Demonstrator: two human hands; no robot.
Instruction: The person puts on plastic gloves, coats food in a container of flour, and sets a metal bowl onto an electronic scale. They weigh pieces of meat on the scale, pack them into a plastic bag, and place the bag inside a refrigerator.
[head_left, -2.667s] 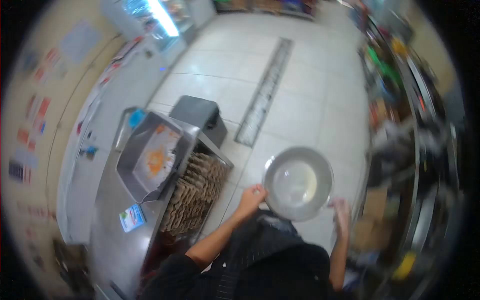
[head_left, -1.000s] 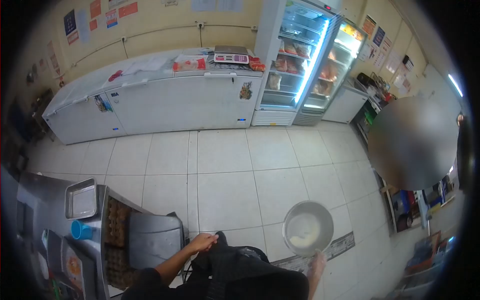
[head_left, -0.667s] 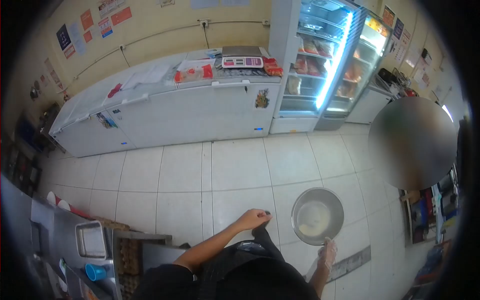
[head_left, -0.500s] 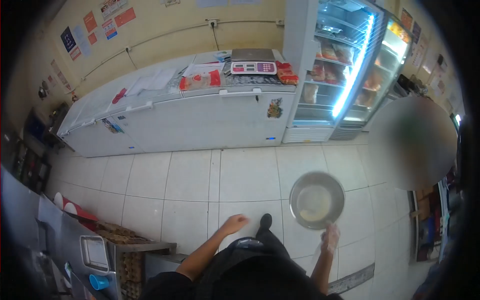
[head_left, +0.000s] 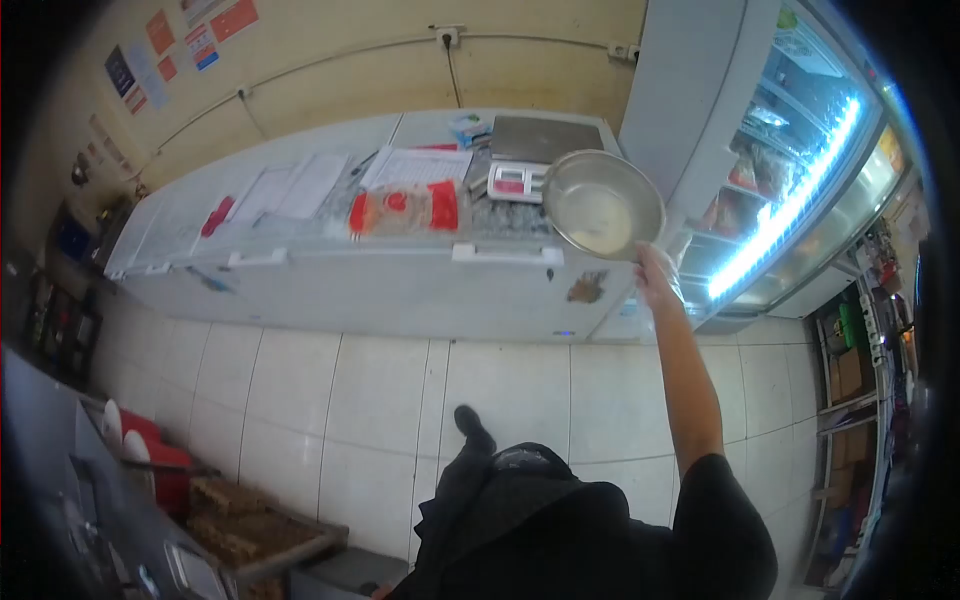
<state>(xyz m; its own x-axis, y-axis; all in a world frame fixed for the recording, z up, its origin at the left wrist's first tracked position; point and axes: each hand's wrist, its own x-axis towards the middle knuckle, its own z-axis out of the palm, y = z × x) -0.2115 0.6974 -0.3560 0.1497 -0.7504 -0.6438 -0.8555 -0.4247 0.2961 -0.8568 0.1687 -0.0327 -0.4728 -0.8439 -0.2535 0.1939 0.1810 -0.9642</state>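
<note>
My right hand [head_left: 657,277], in a clear plastic glove, grips the near rim of a round metal bowl [head_left: 640,190]. The arm is stretched forward, and the bowl is tilted towards me at the front right corner of a white chest freezer [head_left: 400,295]. Pale residue [head_left: 605,222] lies in the bowl's bottom. Behind the bowl is a scale [head_left: 545,140], its display partly covered. Whether the bowl touches the scale or freezer I cannot tell. Of my left hand [head_left: 381,592] only a sliver shows at the bottom edge, its fingers hidden.
On the freezer lid lie a red-and-clear plastic packet [head_left: 402,210], paper sheets [head_left: 300,185] and a pink item [head_left: 217,217]. A lit glass-door fridge [head_left: 770,190] stands at right. Egg trays [head_left: 225,510] and red containers [head_left: 165,470] are at lower left, shelves [head_left: 848,400] at far right.
My right hand has swung the bowl from low over the floor up and forward to the freezer's corner. I am closer to the freezer. My left hand has dropped almost out of view.
</note>
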